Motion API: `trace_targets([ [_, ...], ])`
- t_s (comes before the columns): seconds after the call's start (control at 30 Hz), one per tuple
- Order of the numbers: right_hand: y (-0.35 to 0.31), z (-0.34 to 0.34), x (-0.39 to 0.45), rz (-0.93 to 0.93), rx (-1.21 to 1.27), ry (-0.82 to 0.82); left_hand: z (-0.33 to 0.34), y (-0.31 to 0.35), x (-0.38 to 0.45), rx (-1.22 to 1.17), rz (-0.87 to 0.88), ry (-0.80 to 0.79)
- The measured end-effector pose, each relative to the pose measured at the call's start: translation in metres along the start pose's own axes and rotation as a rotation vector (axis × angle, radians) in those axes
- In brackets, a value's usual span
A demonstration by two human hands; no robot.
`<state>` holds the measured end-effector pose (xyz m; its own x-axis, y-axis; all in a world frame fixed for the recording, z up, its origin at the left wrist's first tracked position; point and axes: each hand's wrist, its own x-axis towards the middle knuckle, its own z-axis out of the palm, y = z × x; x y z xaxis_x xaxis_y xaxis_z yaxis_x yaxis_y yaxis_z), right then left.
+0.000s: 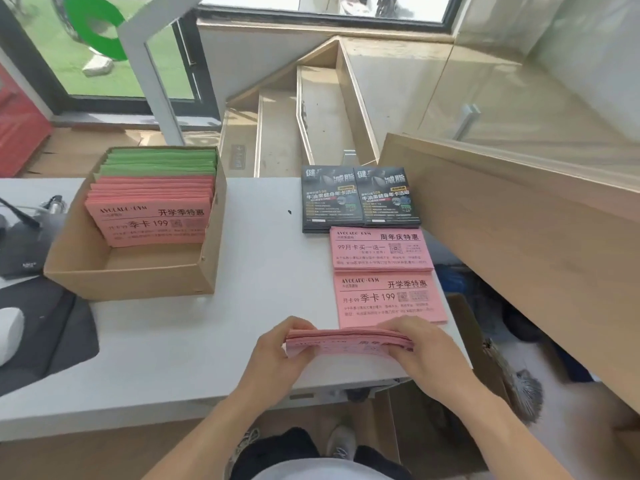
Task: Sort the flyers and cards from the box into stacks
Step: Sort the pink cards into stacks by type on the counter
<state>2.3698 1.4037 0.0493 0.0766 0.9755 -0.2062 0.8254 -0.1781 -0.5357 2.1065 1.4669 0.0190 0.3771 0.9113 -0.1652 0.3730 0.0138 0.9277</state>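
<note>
Pink flyers (348, 341) sit clamped between your left hand (277, 355) and right hand (420, 351), fingers curled round each end, probably squaring the edges. Beyond lie two pink stacks (382, 249) and dark cards (360, 197); the box (135, 268) stays half full.

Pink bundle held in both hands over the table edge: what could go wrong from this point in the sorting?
1. The pink bundle is gripped only at its ends by the left hand and right hand; loose sheets might slip out over the table edge.
2. Two pink stacks lie side by side, the anniversary stack and the 199 stack; similar colour invites misplacing.
</note>
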Motion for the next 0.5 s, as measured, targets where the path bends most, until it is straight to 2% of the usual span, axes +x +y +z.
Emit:
trace_targets([
  [0.13,0.010,-0.005,-0.006,0.093,0.225,0.041,0.008,0.000,-0.006,-0.008,-0.028,0.084],
  [0.3,0.027,0.002,-0.009,0.172,0.395,0.008,0.019,0.004,-0.008,-0.062,-0.073,0.128],
  [0.5,0.034,-0.009,0.007,0.264,0.647,0.276,0.042,0.029,0.034,-0.090,-0.146,0.192],
])
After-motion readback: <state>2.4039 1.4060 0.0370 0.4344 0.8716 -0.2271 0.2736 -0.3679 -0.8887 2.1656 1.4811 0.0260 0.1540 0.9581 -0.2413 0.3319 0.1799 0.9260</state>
